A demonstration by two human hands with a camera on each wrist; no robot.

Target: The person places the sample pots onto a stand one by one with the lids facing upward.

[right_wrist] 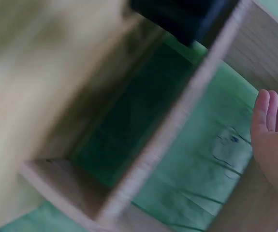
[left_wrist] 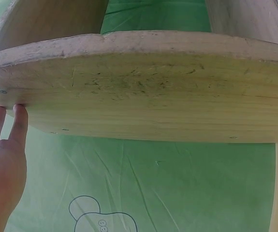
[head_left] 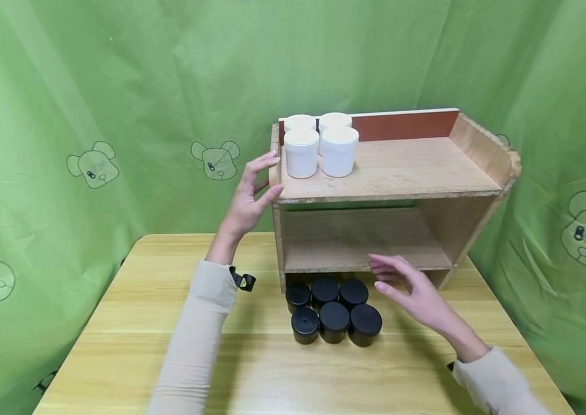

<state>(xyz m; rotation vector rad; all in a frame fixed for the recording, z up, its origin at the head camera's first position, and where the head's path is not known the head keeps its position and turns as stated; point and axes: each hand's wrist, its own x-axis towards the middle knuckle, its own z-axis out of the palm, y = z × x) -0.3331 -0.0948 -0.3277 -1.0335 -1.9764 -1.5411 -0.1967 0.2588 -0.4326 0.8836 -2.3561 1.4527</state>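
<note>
A small wooden shelf (head_left: 391, 173) stands at the back of the table. My left hand (head_left: 251, 193) touches its left side panel (left_wrist: 153, 96). In the left wrist view the fingers (left_wrist: 19, 125) lie straight, tips against the panel's outer face; the head view has the thumb at the front edge. Several white lidded jars (head_left: 301, 155) stand in two rows on the top board's left end. Several black round-topped jars (head_left: 333, 320) form two rows at the shelf's foot. Just right of them, my right hand (head_left: 414, 291) hovers before the lower board with fingers extended, holding nothing.
The wood-grained table (head_left: 158, 323) spreads in front of the shelf. A green curtain (head_left: 168, 75) printed with bear outlines hangs behind and on both sides. The shelf's raised right side panel (head_left: 484, 144) bounds the top board.
</note>
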